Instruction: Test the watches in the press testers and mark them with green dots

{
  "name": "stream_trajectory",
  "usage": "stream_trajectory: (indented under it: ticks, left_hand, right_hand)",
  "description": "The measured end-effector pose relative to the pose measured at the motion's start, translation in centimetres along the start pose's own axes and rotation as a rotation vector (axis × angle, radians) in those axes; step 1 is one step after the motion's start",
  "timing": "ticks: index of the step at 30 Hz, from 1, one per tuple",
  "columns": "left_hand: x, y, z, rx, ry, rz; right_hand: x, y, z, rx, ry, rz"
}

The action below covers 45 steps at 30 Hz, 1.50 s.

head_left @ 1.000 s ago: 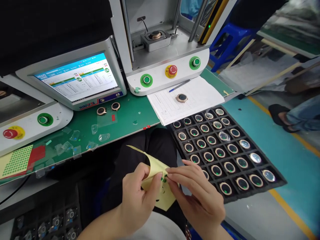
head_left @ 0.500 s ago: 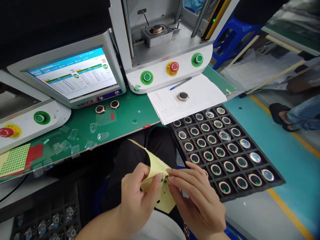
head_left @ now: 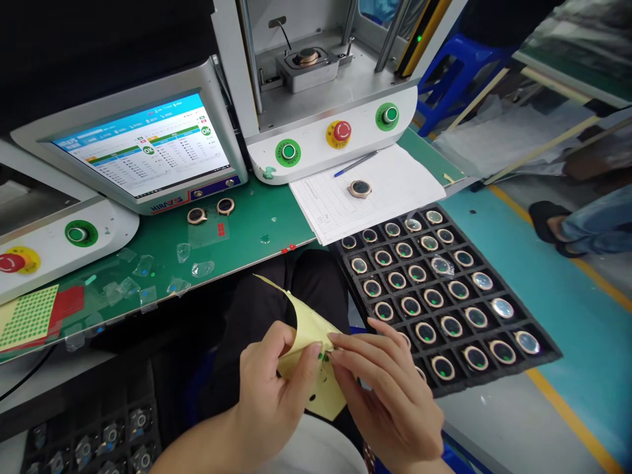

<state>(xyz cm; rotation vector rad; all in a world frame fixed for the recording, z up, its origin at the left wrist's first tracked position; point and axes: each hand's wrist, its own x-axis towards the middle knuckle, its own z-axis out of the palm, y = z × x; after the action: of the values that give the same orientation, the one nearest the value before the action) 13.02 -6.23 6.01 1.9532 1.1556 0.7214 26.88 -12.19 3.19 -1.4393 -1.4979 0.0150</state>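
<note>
A curled yellow sticker sheet (head_left: 316, 322) with a few green dots is held over my lap. My left hand (head_left: 276, 382) pinches it from the left, thumb on its face. The fingertips of my right hand (head_left: 390, 388) close together at the green dots on the sheet's edge; whether a dot sticker is between them I cannot make out. Right of my hands, a black compartment tray (head_left: 536, 322) holds many round watch bodies (head_left: 451, 326), several marked with a green dot.
A press machine (head_left: 330, 135) with buttons and a monitor (head_left: 143, 151) stand on the green bench (head_left: 257, 227). Papers (head_left: 375, 204) carry a pen and one watch body. Clear film scraps (head_left: 129, 286) and a green-dot sheet (head_left: 32, 316) lie left. A person's leg (head_left: 602, 224) shows right.
The view has shifted very slightly. Both hands keep nearly the same pose on the yellow sheet, with only a tiny movement of the right fingertips.
</note>
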Motion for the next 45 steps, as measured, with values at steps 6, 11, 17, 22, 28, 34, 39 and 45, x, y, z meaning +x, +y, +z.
stream_trajectory:
  ticks: [6,11,17,22,28,34,39,45]
  left_hand:
    - [0.3,-0.2,0.4,-0.023,0.002,-0.003]
    - [0.9,-0.3,0.3,-0.027,-0.036,0.033]
    - [2.4,-1.9,1.0,0.023,-0.105,0.075]
    - [4.0,-3.4,2.2,0.039,-0.157,0.135]
    - [6.1,-4.2,3.6,0.049,-0.157,0.122]
    - [7.1,-4.4,4.5,0.052,-0.183,0.087]
    - [7.4,-4.2,4.7,0.055,-0.199,0.078]
    - [7.2,-4.2,4.8,0.034,-0.213,0.074]
  right_hand:
    - [-0.2,0.0,0.7,0.015,0.009,0.025]
    - [-0.6,1.7,-0.6,0.088,-0.035,0.047]
    - [0.6,16.7,-3.6,-0.036,0.294,0.744]
    - [2.3,31.4,-3.9,-0.047,0.158,1.097]
    - [3.2,39.2,-2.7,-0.018,0.059,1.318]
    - [3.1,42.2,-2.2,-0.079,0.030,1.400]
    - [3.3,42.9,-2.2,-0.152,0.029,1.421]
    - [3.1,41.5,-2.0,-0.197,0.114,1.325]
